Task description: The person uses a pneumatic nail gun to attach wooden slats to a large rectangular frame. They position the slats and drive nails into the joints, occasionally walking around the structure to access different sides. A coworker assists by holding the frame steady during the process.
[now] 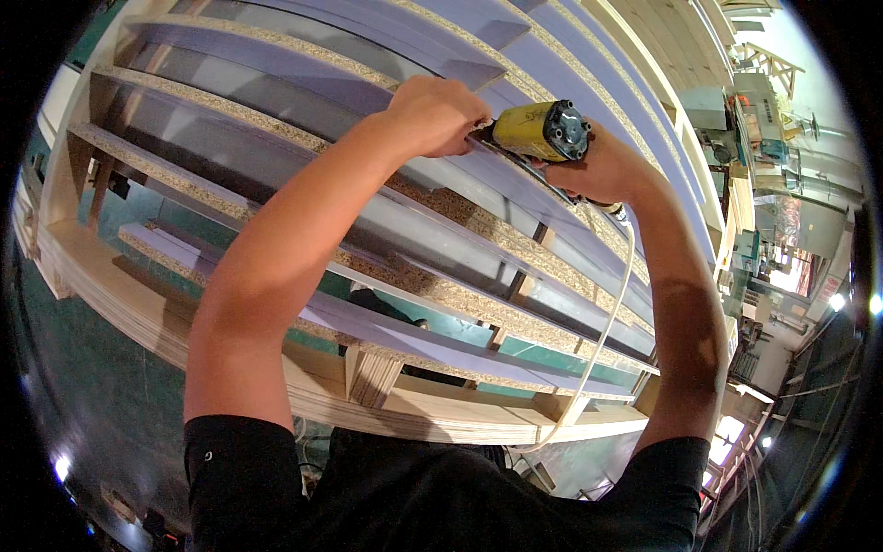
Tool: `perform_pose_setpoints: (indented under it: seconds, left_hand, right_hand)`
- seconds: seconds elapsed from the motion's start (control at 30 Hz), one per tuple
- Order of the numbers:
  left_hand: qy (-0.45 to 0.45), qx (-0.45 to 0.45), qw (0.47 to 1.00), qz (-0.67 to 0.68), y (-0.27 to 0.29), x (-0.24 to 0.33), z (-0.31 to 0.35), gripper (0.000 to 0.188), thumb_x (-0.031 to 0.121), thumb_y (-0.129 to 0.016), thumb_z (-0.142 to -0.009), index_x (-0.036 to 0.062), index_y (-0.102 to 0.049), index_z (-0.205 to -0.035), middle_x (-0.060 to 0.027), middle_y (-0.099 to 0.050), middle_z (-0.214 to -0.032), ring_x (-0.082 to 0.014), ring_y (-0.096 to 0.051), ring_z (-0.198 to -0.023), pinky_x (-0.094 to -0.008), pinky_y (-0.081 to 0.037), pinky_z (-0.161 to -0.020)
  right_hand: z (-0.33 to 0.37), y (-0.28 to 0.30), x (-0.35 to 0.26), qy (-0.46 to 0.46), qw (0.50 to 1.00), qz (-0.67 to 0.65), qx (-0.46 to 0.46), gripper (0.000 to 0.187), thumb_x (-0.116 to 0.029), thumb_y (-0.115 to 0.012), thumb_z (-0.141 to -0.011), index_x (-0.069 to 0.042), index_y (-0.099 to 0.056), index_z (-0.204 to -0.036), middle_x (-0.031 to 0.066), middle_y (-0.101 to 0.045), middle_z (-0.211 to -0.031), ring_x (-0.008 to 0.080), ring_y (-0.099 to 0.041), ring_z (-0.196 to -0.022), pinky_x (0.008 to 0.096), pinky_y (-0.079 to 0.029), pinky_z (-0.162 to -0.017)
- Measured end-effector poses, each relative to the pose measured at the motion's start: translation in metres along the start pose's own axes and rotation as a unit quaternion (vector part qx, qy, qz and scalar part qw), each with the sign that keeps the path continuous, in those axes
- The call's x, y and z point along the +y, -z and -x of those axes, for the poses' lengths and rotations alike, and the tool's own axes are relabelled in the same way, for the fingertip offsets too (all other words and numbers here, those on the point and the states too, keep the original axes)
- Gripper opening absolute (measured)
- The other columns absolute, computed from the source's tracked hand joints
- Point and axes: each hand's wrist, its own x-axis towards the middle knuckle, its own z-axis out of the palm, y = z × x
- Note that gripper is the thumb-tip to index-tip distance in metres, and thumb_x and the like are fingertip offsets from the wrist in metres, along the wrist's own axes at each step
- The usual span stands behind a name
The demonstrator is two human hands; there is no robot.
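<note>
My right hand (602,170) is wrapped round the handle of a yellow and black air nail gun (531,131). The gun lies slanted over the frame, its round black cap toward me and its narrow nose by my left fingers. My left hand (432,118) is closed over the edge of a chipboard strip (299,39) beside that nose; its fingertips are partly hidden. A pale air hose (608,322) runs from the gun's handle down over the near rail.
Several lilac-faced chipboard strips stand on edge across a large wooden frame (441,416), with short wooden blocks (521,287) between some. The green floor (120,322) shows through the gaps. Stacked timber and workshop benches (759,120) are at the right.
</note>
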Motion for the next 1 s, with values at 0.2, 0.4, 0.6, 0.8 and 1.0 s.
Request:
perform_pose_setpoints:
  seconds: [0.2,0.4,0.6,0.8,1.0]
  left_hand:
    - [0.001,0.017,0.999,0.028,-0.009,-0.007,-0.003,0.035,0.033,-0.084,-0.076,0.0251,-0.074,-0.108,-0.0101,-0.074,-0.092,-0.0362,-0.071,-0.091,-0.0483,-0.057,-0.076]
    - [0.002,0.011,1.000,0.018,-0.005,-0.006,-0.002,0.036,0.035,-0.084,-0.076,0.0254,-0.074,-0.109,-0.0089,-0.075,-0.092,-0.0349,-0.072,-0.092,-0.0479,-0.057,-0.076]
    - [0.005,0.011,1.000,0.008,-0.004,-0.004,-0.002,0.042,0.037,-0.085,-0.077,0.0243,-0.073,-0.114,-0.0086,-0.075,-0.091,-0.0340,-0.072,-0.093,-0.0479,-0.058,-0.077]
    - [-0.003,0.015,1.000,-0.004,-0.006,-0.005,-0.002,0.043,0.036,-0.085,-0.078,0.0228,-0.071,-0.117,-0.0091,-0.074,-0.097,-0.0340,-0.071,-0.097,-0.0482,-0.057,-0.080]
    - [0.052,-0.027,0.998,0.011,0.000,0.008,-0.003,0.047,0.032,-0.085,-0.077,0.0212,-0.069,-0.120,-0.0087,-0.074,-0.109,-0.0325,-0.069,-0.104,-0.0483,-0.056,-0.086]
  right_hand:
    - [-0.004,0.003,-0.008,-0.039,0.999,-0.001,-0.029,0.043,-0.017,-0.076,-0.080,-0.004,-0.066,-0.120,0.0085,-0.072,-0.089,0.0148,-0.068,-0.074,0.0352,-0.058,-0.068]
    - [-0.006,0.004,-0.008,-0.052,0.998,-0.003,-0.034,0.044,-0.018,-0.076,-0.079,-0.004,-0.067,-0.120,0.0064,-0.072,-0.086,0.0148,-0.067,-0.069,0.0340,-0.058,-0.066]
    - [0.000,0.007,-0.012,-0.077,0.996,0.015,-0.052,0.051,-0.021,-0.078,-0.085,-0.003,-0.063,-0.130,0.0081,-0.074,-0.093,0.0133,-0.067,-0.070,0.0300,-0.058,-0.065]
    - [0.001,0.004,0.014,-0.045,0.998,0.033,-0.028,0.053,-0.025,-0.080,-0.086,-0.007,-0.062,-0.132,0.0091,-0.075,-0.100,0.0144,-0.070,-0.075,0.0308,-0.060,-0.070]
    - [0.056,0.014,0.044,-0.098,0.995,0.002,-0.016,0.043,-0.024,-0.077,-0.083,-0.004,-0.064,-0.118,0.0079,-0.073,-0.082,0.0164,-0.069,-0.067,0.0330,-0.058,-0.066]
